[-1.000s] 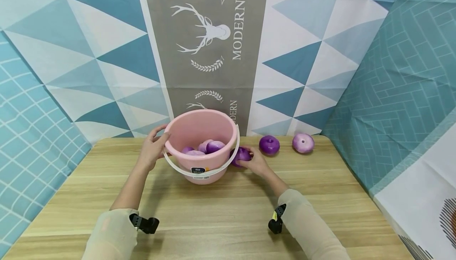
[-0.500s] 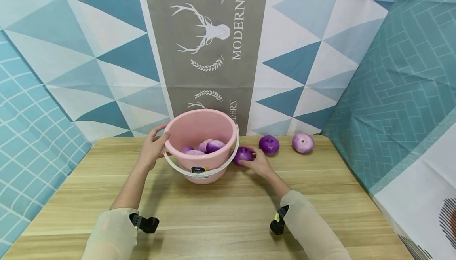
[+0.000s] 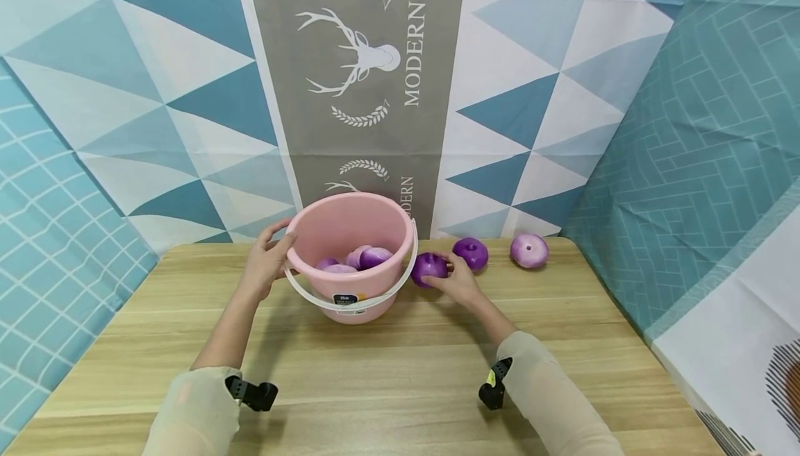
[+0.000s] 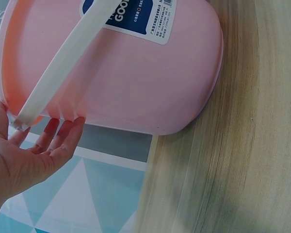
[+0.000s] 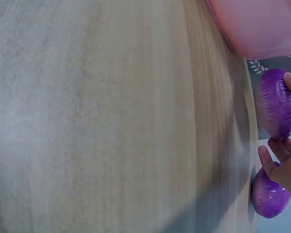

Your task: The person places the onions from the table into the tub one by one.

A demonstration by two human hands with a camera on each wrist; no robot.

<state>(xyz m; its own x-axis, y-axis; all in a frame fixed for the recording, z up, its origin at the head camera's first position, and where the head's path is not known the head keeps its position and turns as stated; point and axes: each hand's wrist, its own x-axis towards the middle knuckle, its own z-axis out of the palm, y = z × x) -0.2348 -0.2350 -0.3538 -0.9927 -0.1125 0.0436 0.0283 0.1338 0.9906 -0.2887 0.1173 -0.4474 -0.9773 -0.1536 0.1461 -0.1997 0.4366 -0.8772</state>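
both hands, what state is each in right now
Left hand: closed, holding the side of the pink bucket.
Right hand: closed, holding a purple onion.

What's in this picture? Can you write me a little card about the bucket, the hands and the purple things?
Container: round pink plastic bucket, white handle, on a light wood-grain table
Inside: at least four purple and lilac onion-shaped pieces
Left hand: grips the bucket
Right hand: holds a shiny dark-purple onion-shaped piece
Loose on table: one dark-purple onion shape, one pale lilac onion shape
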